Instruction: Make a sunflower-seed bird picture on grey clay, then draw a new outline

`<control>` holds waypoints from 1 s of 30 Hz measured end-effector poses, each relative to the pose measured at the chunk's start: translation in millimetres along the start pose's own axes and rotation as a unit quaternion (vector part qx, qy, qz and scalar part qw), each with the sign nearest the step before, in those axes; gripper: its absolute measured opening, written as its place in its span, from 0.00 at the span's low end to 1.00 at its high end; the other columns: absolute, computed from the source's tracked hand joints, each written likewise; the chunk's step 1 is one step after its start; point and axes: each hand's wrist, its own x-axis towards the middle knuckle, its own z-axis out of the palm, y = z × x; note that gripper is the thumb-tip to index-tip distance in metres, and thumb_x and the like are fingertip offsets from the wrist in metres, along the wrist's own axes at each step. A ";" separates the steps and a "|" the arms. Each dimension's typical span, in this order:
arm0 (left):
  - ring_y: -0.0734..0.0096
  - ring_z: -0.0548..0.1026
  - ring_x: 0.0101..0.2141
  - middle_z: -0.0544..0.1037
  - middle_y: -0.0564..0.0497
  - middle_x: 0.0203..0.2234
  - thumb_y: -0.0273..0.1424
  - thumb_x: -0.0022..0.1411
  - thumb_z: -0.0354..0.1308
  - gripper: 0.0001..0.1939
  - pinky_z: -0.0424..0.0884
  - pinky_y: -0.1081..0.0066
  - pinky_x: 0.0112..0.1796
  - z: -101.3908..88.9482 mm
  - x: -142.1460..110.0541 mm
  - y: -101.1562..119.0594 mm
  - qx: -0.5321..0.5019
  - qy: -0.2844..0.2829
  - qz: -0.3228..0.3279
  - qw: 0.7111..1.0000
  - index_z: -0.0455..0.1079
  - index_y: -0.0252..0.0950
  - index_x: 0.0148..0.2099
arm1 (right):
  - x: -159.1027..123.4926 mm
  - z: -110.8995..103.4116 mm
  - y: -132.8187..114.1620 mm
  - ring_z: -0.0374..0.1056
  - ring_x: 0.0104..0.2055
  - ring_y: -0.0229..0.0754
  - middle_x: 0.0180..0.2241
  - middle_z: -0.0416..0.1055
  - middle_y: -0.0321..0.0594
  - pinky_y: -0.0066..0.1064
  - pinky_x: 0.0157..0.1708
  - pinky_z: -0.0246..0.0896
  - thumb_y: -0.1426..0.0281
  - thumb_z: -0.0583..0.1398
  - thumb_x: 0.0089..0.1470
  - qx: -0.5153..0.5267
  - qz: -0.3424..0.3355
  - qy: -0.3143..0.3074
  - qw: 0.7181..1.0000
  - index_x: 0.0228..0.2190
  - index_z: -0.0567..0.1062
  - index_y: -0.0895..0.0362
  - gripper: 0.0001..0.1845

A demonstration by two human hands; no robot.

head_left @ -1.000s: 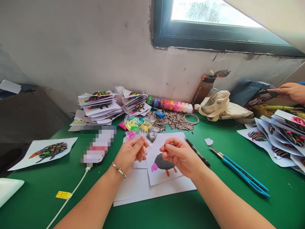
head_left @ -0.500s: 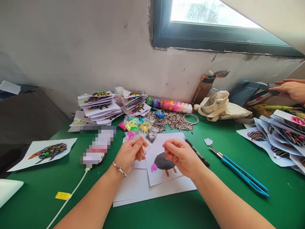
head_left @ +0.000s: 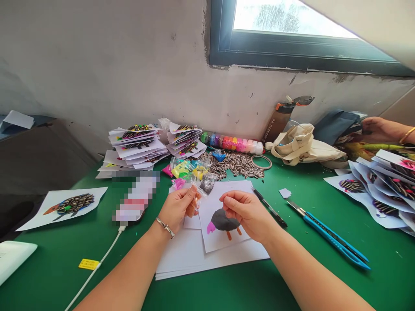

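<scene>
My left hand [head_left: 178, 207] pinches a small clear packet [head_left: 196, 199] with orange clay inside, held just above the white sheets. My right hand [head_left: 246, 211] is closed in a pinch close to it, fingertips pressed together on something too small to name. Under both hands lies a paper card [head_left: 220, 220] bearing a dark grey clay body with a pink head and orange legs, on top of a stack of white sheets [head_left: 194, 255].
Small clay packets [head_left: 188, 169] and a heap of striped sunflower seeds [head_left: 236, 164] lie behind the card. Stacks of finished cards [head_left: 136, 142] stand at back left. A black pen [head_left: 269, 207] and blue cutters [head_left: 330, 237] lie at right. Another person's hand [head_left: 379, 129] reaches near a bag.
My right hand has shifted slightly, its fingertips staying pinched. The other person's hand at far right has drawn back toward the bag. My left hand holds still.
</scene>
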 end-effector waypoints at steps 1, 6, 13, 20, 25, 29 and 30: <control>0.77 0.64 0.17 0.65 0.57 0.11 0.52 0.49 0.64 0.24 0.68 0.75 0.22 0.1 0.2 -0.2 0.002 0.001 0.001 1.000 0.72 0.33 0.26 | 0.5 -0.1 0.6 0.60 0.23 0.32 0.22 0.67 0.34 0.26 0.24 0.52 0.60 0.66 0.47 -0.009 -0.006 0.003 1.000 0.29 0.77 0.58 0.14; 0.77 0.64 0.17 0.63 0.57 0.10 0.52 0.49 0.63 0.25 0.67 0.75 0.22 -0.2 0.8 -1.1 0.004 -0.003 0.002 1.000 0.71 0.33 0.27 | 2.4 -3.2 1.4 0.56 0.20 0.30 0.19 0.64 0.31 0.25 0.22 0.47 0.60 0.65 0.50 -0.010 -0.020 0.010 1.000 0.27 0.76 0.58 0.13; 0.78 0.64 0.17 0.65 0.57 0.12 0.52 0.49 0.63 0.25 0.68 0.74 0.22 -1.6 0.8 -0.6 0.009 0.001 0.004 1.000 0.71 0.33 0.27 | 0.0 -3.8 -3.5 0.66 0.27 0.33 0.27 0.71 0.36 0.28 0.31 0.60 0.65 0.71 0.39 0.039 0.012 -0.003 0.999 0.31 0.79 0.58 0.15; 0.78 0.62 0.15 0.64 0.57 0.10 0.53 0.49 0.62 0.26 0.68 0.73 0.22 -2.2 4.1 -2.2 0.034 0.009 0.009 0.999 0.71 0.33 0.25 | 1.9 -5.0 -1.3 0.62 0.22 0.31 0.24 0.69 0.35 0.25 0.23 0.54 0.60 0.68 0.45 0.012 0.000 0.001 1.000 0.31 0.78 0.59 0.15; 0.78 0.61 0.16 0.64 0.56 0.13 0.53 0.52 0.60 0.25 0.65 0.73 0.22 -6.5 7.6 -6.6 0.068 0.015 0.055 0.996 0.68 0.34 0.24 | 2.9 -6.1 -0.4 0.59 0.21 0.31 0.22 0.68 0.34 0.26 0.23 0.51 0.60 0.67 0.46 0.008 -0.014 0.010 1.000 0.30 0.77 0.58 0.14; 0.71 0.70 0.24 0.74 0.50 0.25 0.50 0.56 0.59 0.22 0.69 0.70 0.30 -12.9 8.4 -6.2 0.173 0.047 0.142 0.973 0.73 0.34 0.38 | 2.3 -4.6 -1.4 0.62 0.24 0.33 0.24 0.70 0.35 0.28 0.27 0.56 0.62 0.68 0.43 -0.006 -0.015 0.031 0.999 0.30 0.78 0.58 0.14; 0.68 0.73 0.28 0.77 0.48 0.31 0.49 0.56 0.59 0.23 0.70 0.69 0.33 -14.2 8.1 -5.2 0.208 0.067 0.155 0.964 0.73 0.35 0.45 | 2.3 -4.3 -1.4 0.63 0.25 0.33 0.25 0.70 0.35 0.28 0.27 0.56 0.62 0.69 0.42 -0.013 -0.017 0.034 0.999 0.30 0.78 0.58 0.13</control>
